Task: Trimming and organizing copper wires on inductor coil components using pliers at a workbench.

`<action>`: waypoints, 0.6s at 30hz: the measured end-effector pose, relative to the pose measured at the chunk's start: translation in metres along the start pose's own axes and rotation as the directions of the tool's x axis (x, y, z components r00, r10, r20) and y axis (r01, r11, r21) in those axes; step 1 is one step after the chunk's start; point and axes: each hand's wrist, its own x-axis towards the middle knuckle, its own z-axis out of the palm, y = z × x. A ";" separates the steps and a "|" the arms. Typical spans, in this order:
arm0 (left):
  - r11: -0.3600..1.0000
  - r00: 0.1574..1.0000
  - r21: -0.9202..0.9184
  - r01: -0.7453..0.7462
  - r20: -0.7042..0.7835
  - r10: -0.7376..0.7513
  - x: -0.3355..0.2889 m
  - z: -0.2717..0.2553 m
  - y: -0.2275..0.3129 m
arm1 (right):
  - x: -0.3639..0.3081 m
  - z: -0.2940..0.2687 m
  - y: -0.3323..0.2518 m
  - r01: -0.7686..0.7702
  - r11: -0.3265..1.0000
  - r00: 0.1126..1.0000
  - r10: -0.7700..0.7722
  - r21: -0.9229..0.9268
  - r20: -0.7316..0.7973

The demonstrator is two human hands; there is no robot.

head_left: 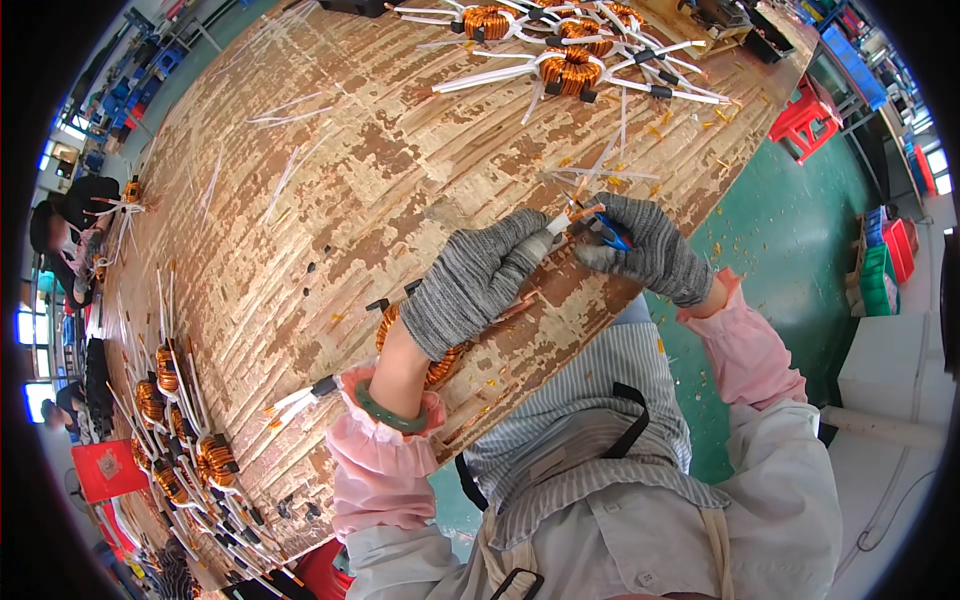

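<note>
My left hand (470,285), in a grey knitted glove, pinches the white-sleeved end of a lead (558,228) whose tip is bare copper. A copper-wound toroidal coil (442,366) lies under my left wrist on the worn wooden table (370,160), mostly covered by the hand. More copper leads (518,306) stick out beside the glove. My right hand (650,248), gloved alike, is closed round a small blue-handled cutting tool (612,236) at the lead's tip. The fingers hide much of the tool, so its exact kind is unclear.
Several finished-looking coils with white leads (570,72) lie at the far edge, and another cluster (215,460) sits at the left. Loose white sleeve strips (285,180) and scraps litter the table. A red stool (806,118) stands right. Another person (75,240) is at far left.
</note>
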 end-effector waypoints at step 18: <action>0.691 0.962 -0.686 0.228 0.050 -0.268 -0.023 -0.038 0.004 | -0.018 -0.017 0.029 0.014 0.999 0.990 -0.008 0.042 -0.144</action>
